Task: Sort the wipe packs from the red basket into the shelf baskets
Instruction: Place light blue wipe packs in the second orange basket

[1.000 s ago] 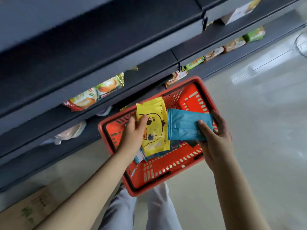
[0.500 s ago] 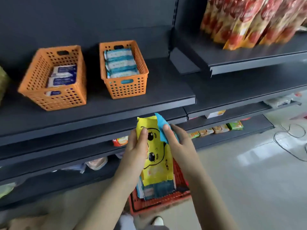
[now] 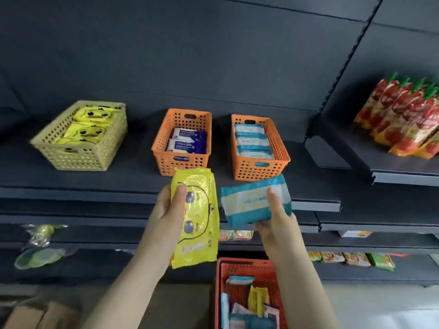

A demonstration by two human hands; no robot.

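My left hand [image 3: 166, 214] grips a yellow duck-print wipe pack [image 3: 199, 222], held upright in front of the shelf edge. Beside it, my right hand [image 3: 278, 224] holds a teal-and-white wipe pack [image 3: 249, 203] tilted, just below the right orange basket [image 3: 260, 167], which contains matching teal packs. The middle orange basket [image 3: 180, 163] holds blue-and-white packs. A pale yellow basket [image 3: 80, 157] at the left holds yellow duck packs. The red basket [image 3: 221, 293] sits low on the floor with several mixed packs inside.
The dark shelf [image 3: 133, 184] carries all three baskets. Red-and-yellow snack bags [image 3: 403, 119] stand on a higher shelf at right. Lower shelves hold small snack packets [image 3: 351, 258] and bagged items [image 3: 38, 257]. Cardboard [image 3: 35, 314] lies at bottom left.
Both hands lifted the packs out of the red basket and up to shelf height, then drew apart. The view tilted up, bringing the pale yellow basket into sight.
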